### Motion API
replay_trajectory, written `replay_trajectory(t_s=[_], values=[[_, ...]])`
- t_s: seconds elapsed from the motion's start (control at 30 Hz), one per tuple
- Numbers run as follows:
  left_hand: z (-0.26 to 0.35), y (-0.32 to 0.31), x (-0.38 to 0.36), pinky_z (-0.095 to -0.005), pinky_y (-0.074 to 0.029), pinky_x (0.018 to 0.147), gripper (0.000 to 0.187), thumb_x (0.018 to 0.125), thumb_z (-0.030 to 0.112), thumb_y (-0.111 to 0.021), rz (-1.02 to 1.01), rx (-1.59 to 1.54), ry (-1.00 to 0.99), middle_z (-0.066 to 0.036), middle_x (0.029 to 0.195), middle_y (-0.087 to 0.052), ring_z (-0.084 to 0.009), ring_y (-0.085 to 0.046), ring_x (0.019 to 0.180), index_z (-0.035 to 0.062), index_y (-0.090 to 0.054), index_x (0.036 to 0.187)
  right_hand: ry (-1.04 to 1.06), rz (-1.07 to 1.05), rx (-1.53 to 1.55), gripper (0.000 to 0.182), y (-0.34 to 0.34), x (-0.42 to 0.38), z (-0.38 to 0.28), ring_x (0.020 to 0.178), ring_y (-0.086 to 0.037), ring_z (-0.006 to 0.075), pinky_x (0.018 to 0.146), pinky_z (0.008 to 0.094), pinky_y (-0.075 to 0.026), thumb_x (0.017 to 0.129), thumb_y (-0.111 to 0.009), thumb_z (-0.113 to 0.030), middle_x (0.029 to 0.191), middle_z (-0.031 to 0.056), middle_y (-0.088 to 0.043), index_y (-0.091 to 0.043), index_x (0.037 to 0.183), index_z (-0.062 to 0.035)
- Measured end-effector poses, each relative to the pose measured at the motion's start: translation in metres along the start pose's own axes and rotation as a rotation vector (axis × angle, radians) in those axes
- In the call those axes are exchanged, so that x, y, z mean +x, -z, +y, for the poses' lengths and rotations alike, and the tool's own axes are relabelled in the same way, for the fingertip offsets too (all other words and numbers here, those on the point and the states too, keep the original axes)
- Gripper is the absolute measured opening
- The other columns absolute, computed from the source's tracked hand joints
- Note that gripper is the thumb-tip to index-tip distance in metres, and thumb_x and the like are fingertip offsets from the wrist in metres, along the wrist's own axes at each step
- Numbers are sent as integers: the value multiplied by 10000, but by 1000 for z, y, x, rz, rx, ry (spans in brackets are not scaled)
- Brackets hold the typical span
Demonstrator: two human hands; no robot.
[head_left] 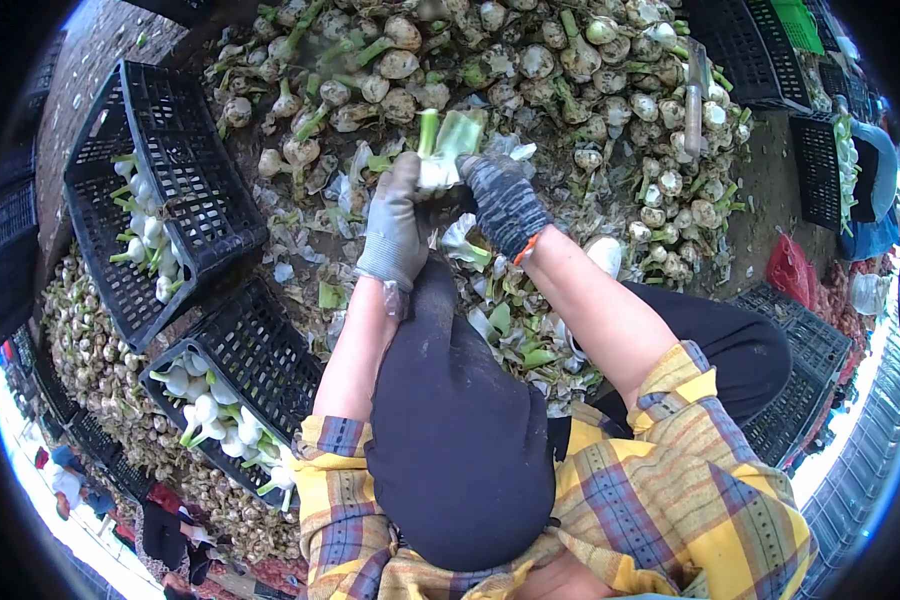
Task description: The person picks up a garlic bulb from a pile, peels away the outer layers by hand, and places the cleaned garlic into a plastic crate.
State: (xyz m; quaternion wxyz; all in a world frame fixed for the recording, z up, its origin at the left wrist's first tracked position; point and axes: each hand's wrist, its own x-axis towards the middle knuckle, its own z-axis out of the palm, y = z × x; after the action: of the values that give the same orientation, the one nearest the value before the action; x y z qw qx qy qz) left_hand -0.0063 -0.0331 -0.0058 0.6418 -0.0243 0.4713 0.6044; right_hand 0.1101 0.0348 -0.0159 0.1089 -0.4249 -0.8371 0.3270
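My left hand (396, 225), in a grey glove, is closed on a bulb with a green stem (428, 135) at the upper centre. Beside it my right hand (505, 203), in a dark patterned glove, pinches a pale green outer layer (460, 138) of the same bulb. The layer stands spread away from the stem. My fingers partly cover the bulb's underside. Below the hands, a loose white-green peel (464, 243) lies among other scraps.
Unpeeled bulbs (400, 65) are heaped ahead. A knife (693, 115) lies on the heap at right. Black crates with cleaned bulbs (210, 410) stand at left; another crate (795, 350) is at right. Peelings (530, 350) cover the ground near my legs. People (70, 485) are at far lower left.
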Motion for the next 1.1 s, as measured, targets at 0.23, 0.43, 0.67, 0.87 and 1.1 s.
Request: replay_trajectory(t_s=[0.23,0.43,0.67,0.87,1.1], values=[[1,-4,-6,-248,-499,628,393,878,389,-560,135,292,-134,-33,853,-594,-108,-587,708,54,-522,1079,-41,80,-78,155,-3,-6,1,792,-592,346,710,426,-457,815,-505,-129,811,220,-598,-591,871,-13],[-6,-1,7,-241,-502,607,279,886,296,-566,294,60,-164,-28,891,-606,-131,-606,761,74,-540,1053,236,76,-73,120,8,-15,-8,759,-597,327,685,412,-473,810,-498,-78,836,186,-604,-584,835,2],[5,14,4,-307,-515,555,273,901,324,-526,214,-230,-128,-44,856,-610,-187,-621,771,84,-549,1029,-556,12,1040,163,30,-25,17,786,-620,266,695,325,-494,840,-506,-113,887,167,-625,-606,930,-21],[0,18,6,-251,-468,650,552,874,563,-446,228,201,-280,-38,785,-604,-124,-575,705,38,-600,951,40,102,-260,483,20,-30,28,854,-607,381,749,441,-471,820,-541,-422,903,230,-628,-592,1020,15],[8,-3,-9,-215,-456,646,590,879,568,-436,77,481,-404,-47,853,-608,-89,-555,723,13,-625,947,-615,-426,1027,348,37,-1,-34,601,-616,147,507,279,-501,839,-589,-333,772,89,-611,-579,1011,-30]])
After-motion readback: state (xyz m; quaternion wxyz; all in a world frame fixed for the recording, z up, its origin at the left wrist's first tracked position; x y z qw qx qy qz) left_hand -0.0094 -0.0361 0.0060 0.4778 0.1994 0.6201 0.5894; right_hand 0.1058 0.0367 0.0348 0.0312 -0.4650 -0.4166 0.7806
